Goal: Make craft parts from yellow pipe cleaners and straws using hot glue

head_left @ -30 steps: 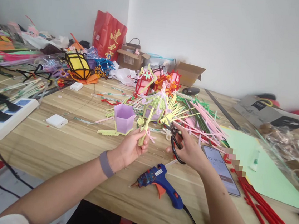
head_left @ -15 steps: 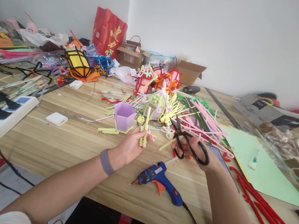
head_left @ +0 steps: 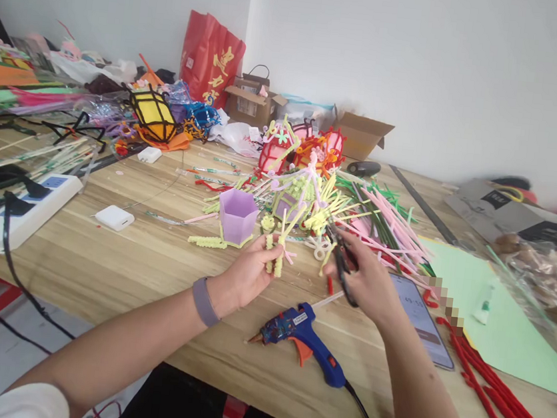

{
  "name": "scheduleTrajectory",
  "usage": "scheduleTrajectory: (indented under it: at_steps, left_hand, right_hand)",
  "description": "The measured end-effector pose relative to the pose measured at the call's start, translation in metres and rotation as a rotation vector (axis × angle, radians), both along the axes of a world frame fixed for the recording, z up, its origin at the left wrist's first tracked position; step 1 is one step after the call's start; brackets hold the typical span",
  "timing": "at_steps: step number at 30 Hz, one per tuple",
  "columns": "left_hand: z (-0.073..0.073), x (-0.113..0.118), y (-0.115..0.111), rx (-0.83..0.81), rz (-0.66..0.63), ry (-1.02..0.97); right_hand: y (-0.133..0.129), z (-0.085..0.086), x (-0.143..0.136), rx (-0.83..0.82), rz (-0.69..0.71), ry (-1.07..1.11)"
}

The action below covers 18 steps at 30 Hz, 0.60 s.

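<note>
Near the middle of the frame, the left hand [head_left: 245, 276] pinches a small bunch of yellow-green fuzzy stems [head_left: 279, 261], thumb and fingers closed on them. Some pieces are crimped and stand upright, and thin straight ends spread above the grip; the fingers hide their lower part, so the count cannot be told. Just right of centre, the right hand [head_left: 368, 280] holds black-handled scissors [head_left: 347, 277], its fingers curled about the handles. The hand covers part of them, and the blades blur into the heap of stems behind, so how far they stand apart is hard to make out.

Behind the left hand, a purple six-sided cup [head_left: 238, 218] stands on the wooden table [head_left: 149, 288]; its lower edge is lined in yellow-green. To its right, a tangled pile of pink and yellow stems [head_left: 326, 208] overlaps a small lantern shape that is partly covered.

Below the hands lies a blue glue gun [head_left: 307, 336], its cable cut off by the bottom edge. The right forearm hides part of a phone [head_left: 423, 326], whose digits are only partly legible. At lower right are red stems [head_left: 503, 399], a pixelated patch over their upper end, and a pale green sheet [head_left: 511, 329] cut off at the frame's right edge.
</note>
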<state>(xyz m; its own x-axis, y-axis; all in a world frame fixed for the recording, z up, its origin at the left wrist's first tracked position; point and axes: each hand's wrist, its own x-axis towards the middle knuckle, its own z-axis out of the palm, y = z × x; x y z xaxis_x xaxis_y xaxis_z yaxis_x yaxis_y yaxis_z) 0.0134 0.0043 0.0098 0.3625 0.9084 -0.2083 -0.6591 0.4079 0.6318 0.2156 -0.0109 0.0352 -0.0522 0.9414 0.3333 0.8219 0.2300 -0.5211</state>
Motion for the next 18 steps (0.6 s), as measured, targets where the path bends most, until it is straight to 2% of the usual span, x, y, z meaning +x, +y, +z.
scheduleTrajectory:
  at_steps: [4, 7, 12, 18]
  left_hand:
    - [0.001, -0.001, -0.001, -0.038, -0.001, -0.030]
    - [-0.001, -0.001, -0.001, -0.022, -0.023, -0.044]
    - [-0.009, -0.001, -0.001, 0.051, -0.138, -0.065]
    - [-0.009, -0.002, 0.000, 0.013, -0.182, -0.046]
  right_hand:
    - [-0.004, -0.006, -0.013, 0.016, 0.154, -0.128]
    - [-0.007, -0.013, -0.026, 0.043, 0.182, -0.198]
    - [-0.009, -0.016, -0.032, 0.037, 0.258, -0.272]
    - [-0.008, -0.014, -0.021, 0.093, 0.233, -0.390]
